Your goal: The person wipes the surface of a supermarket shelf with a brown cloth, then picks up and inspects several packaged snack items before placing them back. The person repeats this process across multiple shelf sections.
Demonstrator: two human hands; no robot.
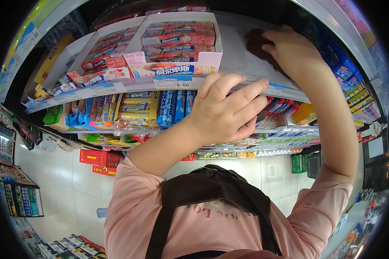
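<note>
A bare stretch of the grey top shelf (233,55) lies in front of me. On it my right hand (287,45) presses on a dark brown cloth (259,45), fingers bent over its edge. My left hand (230,106) rests at the shelf's front edge, by the price label strip (178,83), its fingers spread a little and nothing seen in them. To the left of the cloth stands an open white and pink display box (178,39) of Alpenlebe candy sticks. A second open box of candy sticks (107,55) adjoins it.
Below, another shelf holds blue Mentos packs (173,105), yellow candy rolls (136,106) and red-wrapped sweets (280,106). Blue packages (347,71) stand at the right end. Red cartons (99,158) are on the tiled floor at left, green boxes (299,163) at right.
</note>
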